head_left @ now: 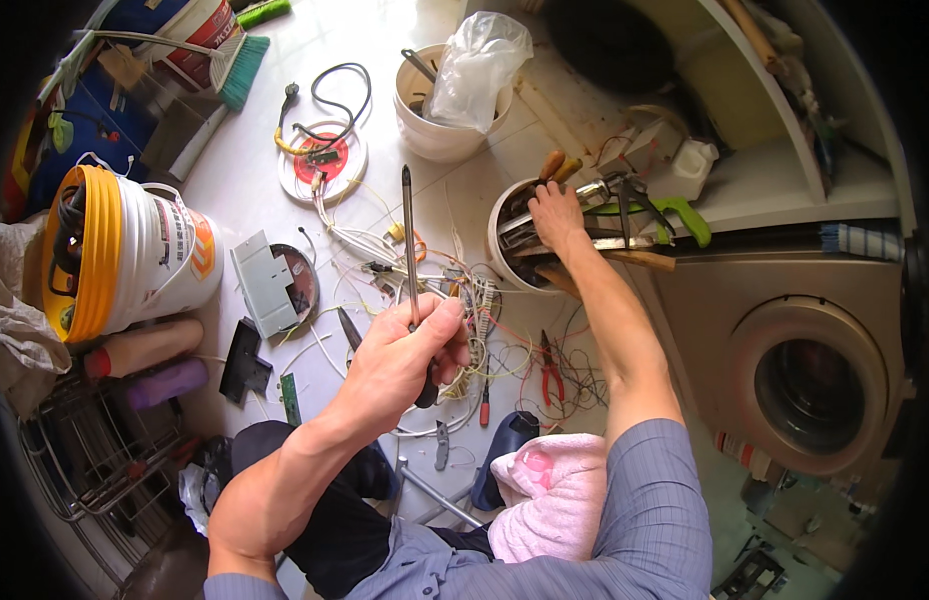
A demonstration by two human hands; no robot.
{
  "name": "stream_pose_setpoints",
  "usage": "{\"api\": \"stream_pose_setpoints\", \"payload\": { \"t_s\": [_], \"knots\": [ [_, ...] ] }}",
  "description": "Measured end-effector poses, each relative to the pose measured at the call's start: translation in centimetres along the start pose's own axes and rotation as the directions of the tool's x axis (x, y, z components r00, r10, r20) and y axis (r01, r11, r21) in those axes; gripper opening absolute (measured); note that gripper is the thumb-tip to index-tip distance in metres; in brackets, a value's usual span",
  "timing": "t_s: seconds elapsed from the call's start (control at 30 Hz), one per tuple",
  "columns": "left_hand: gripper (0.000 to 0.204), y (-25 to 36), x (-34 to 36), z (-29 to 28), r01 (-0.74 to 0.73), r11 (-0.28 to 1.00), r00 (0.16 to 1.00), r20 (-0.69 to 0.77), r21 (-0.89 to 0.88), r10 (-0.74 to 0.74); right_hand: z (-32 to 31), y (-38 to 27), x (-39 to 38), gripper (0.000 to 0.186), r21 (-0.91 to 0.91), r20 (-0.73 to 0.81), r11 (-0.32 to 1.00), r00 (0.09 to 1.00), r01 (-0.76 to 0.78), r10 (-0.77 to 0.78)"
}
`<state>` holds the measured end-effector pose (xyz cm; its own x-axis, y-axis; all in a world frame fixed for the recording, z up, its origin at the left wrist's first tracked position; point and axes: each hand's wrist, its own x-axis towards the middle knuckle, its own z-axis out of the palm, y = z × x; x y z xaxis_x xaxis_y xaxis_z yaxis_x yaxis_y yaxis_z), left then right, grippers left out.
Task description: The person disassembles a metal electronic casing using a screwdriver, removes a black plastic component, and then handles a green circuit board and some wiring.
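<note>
A long Phillips screwdriver [411, 245] points up from my left hand [395, 355], whose fingers are closed round its dark handle. My right hand [558, 218] reaches into a white bucket [497, 262] full of tools, its fingers curled down among them; what they grip is hidden. Wooden handles, a claw hammer [630, 195] and a green-handled tool [690, 218] stick out of this bucket. Below my hands, tangled wires [370, 243] spread over the floor. Red-handled pliers [552, 382] and a small red-handled screwdriver [485, 408] lie among them.
Another white bucket [445, 142] holding a clear plastic bag [482, 65] stands ahead. Beside the wires are a cable reel [335, 185] and grey metal box [267, 290]. A stacked yellow-and-white bucket [150, 255] stands left, a front-loading washing machine [705, 350] right. A pink towel [555, 500] covers my lap.
</note>
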<state>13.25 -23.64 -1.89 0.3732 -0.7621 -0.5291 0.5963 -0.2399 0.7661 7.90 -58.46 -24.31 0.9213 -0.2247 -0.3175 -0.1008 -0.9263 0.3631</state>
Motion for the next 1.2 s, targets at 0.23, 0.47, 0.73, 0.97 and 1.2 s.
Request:
{"api": "stream_pose_setpoints", "payload": {
  "t_s": [0.23, 0.47, 0.73, 0.97, 1.2],
  "knots": [
    [0.037, 0.6, -0.3, 0.2, -0.006, 1.000, 1.000, -0.001, 0.018, 0.007, -1.6, 1.0, -4.9, 0.022, 0.062, 0.119, 0.984, 0.978, 0.165, -0.171],
    [0.035, 0.1, -0.5, 0.5, -0.023, 0.999, 0.999, 0.038, -0.024, 0.024, -3.3, 2.5, -4.0, 0.041, 0.431, -0.006, 0.902, 1.000, 0.006, -0.004],
    [0.037, 0.4, -0.3, 0.4, 0.000, 1.000, 1.000, 0.023, -0.007, 0.000, -3.3, 5.8, 1.6, 0.029, 0.108, -0.458, 0.991, 0.881, -0.076, 0.117],
    [0.037, 0.4, -0.5, -0.5, -0.018, 0.999, 1.000, 0.003, -0.031, 0.019, -6.1, 0.5, 1.7, 0.027, 0.153, 0.299, 0.967, 0.942, -0.205, 0.153],
    [0.035, 0.7, -0.3, -0.5, -0.023, 0.999, 1.000, 0.001, -0.036, 0.023, -4.9, 1.6, -1.8, 0.023, 0.207, 0.155, 0.957, 0.973, -0.201, 0.171]
  ]
}}
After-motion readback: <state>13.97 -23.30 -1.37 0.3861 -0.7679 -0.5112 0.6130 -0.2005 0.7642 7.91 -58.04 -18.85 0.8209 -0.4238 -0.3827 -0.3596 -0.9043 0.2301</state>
